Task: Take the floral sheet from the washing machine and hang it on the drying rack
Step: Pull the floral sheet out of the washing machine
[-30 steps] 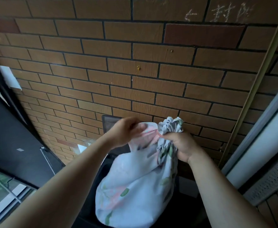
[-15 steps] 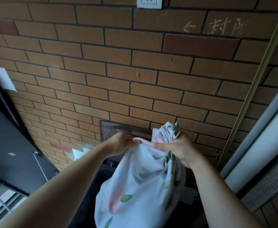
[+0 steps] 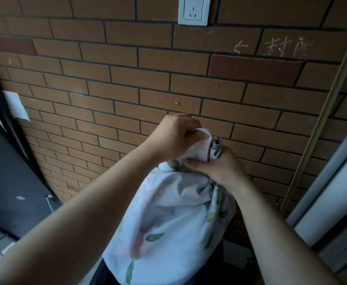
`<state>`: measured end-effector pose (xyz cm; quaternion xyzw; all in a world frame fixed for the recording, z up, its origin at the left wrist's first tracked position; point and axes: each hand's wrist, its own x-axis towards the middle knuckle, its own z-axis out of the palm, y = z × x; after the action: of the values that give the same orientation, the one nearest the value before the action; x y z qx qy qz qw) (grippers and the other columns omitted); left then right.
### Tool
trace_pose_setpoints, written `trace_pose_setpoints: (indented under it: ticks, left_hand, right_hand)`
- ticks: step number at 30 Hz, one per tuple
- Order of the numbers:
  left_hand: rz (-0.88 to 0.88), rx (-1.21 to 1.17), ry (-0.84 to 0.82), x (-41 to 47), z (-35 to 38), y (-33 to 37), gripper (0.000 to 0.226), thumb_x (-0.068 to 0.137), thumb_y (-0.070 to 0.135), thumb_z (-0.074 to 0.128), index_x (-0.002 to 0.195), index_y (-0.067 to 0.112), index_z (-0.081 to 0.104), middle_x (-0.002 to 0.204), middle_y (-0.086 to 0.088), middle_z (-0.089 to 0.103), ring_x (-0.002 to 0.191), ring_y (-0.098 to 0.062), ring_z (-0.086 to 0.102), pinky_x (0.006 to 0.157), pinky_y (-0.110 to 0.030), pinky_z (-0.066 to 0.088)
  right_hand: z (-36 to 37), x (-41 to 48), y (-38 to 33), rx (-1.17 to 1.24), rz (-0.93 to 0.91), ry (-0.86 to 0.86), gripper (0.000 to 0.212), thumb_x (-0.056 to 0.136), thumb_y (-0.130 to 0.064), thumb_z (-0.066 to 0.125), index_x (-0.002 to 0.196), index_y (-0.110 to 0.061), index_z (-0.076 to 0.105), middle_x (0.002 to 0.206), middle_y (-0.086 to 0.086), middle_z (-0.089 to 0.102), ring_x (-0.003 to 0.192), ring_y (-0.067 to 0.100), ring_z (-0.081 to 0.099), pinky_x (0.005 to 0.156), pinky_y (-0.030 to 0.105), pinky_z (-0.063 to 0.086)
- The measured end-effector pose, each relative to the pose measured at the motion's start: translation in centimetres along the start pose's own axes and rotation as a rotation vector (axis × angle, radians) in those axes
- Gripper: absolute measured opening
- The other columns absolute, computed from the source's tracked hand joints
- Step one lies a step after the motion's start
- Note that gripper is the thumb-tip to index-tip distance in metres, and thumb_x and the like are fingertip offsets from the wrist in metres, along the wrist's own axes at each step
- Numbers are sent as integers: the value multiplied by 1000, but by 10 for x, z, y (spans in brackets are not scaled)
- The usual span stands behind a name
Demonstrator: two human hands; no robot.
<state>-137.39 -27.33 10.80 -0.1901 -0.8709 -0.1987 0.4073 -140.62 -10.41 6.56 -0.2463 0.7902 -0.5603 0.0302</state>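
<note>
The floral sheet (image 3: 168,219) hangs bunched in the lower centre of the frame, held up in front of the brick wall (image 3: 127,79). The left hand (image 3: 174,138) has its fingers curled round a white fold at the very top of the bundle. The right hand (image 3: 220,169), just below and to its right, is closed in a fist round the gathered neck of the cloth.

By the look of it, the first part of the task is largely done: most of the sheet is raised and carried by both hands. Its lower end runs off the bottom edge, so whether it is fully clear of the washing machine cannot be told, and the dark shape beneath it is too dim to name. The hanging is all left to do; no drying rack shows anywhere, and the sheet is bundled, so it would likely need shaking out first.

Counted: one sheet, two hands, one white wall socket (image 3: 193,10) at top centre, one white paper slip (image 3: 16,105) at the left edge, one patch of chalk writing (image 3: 281,48) at upper right.
</note>
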Motion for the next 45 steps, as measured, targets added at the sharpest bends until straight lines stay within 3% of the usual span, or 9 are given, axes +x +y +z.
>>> trace_pose_setpoints:
  ticks: [6, 10, 15, 19, 27, 31, 37, 40, 45]
  left_hand:
    - [-169, 36, -139, -5, -14, -7, 38, 87, 40, 70, 71, 9, 54, 54, 5, 42, 49, -14, 37, 48, -21, 27]
    - [-378, -17, -384, -22, -9, -23, 37, 70, 47, 84, 86, 25, 59, 70, 5, 59, 64, -13, 54, 61, -30, 41]
    - [-540, -94, -476, -46, 10, -36, 36, 90, 40, 66, 63, 23, 50, 64, 4, 51, 61, -11, 45, 56, -25, 37]
    - [-633, -100, -412, -52, 13, -41, 28, 93, 43, 59, 72, 24, 60, 66, 4, 62, 62, -16, 55, 60, -34, 50]
    - [-583, -114, -149, -64, 6, -44, 32, 82, 44, 66, 70, 20, 49, 60, 9, 52, 55, -5, 44, 51, -25, 34]
    - [-399, -16, -322, -79, -1, -37, 23, 78, 31, 73, 75, 29, 51, 65, 12, 53, 59, -7, 49, 52, -22, 31]
    - [-548, 25, -716, -128, 25, -57, 8, 80, 15, 62, 88, 15, 65, 85, -2, 69, 83, -26, 65, 68, -35, 50]
    - [-570, -10, -747, -150, 44, -61, 19, 96, 27, 54, 106, 16, 67, 96, -1, 68, 84, -19, 60, 71, -32, 45]
    - [-588, 65, -706, -148, 49, -72, 24, 98, 25, 46, 83, 15, 62, 80, -4, 64, 77, -25, 59, 62, -33, 42]
  right_hand:
    - [-15, 26, -3, -274, -143, 332, 5, 77, -12, 74, 78, -11, 69, 75, 3, 71, 71, 22, 68, 58, 28, 48]
    - [-15, 34, -25, -229, -236, 471, 18, 76, 3, 59, 77, -15, 59, 75, -3, 64, 72, 19, 62, 60, 21, 39]
    - [-15, 28, -39, -249, -365, 425, 29, 76, 10, 55, 75, -18, 52, 66, -18, 52, 61, 3, 52, 53, 3, 35]
    - [-17, 24, -33, -346, -299, 413, 39, 73, 9, 56, 63, -27, 40, 62, -16, 48, 62, 12, 50, 49, 13, 32]
    - [-12, 17, -7, -486, -166, 397, 29, 73, 3, 62, 78, -23, 52, 72, -1, 59, 76, 28, 64, 60, 20, 36]
    - [-7, 9, -1, -427, -164, 455, 34, 75, 1, 63, 85, -29, 51, 72, -9, 57, 76, 22, 61, 64, 21, 36]
    - [3, -7, -8, -392, -187, 561, 36, 77, 6, 53, 88, -28, 51, 76, -9, 56, 77, 22, 58, 67, 28, 45]
    - [6, -18, -6, -425, -198, 582, 36, 76, 6, 51, 98, -20, 62, 86, -2, 66, 82, 24, 62, 69, 29, 47]
    - [4, -44, 4, -412, -55, 614, 33, 78, 7, 52, 91, -23, 57, 83, -5, 59, 82, 21, 58, 71, 25, 42]
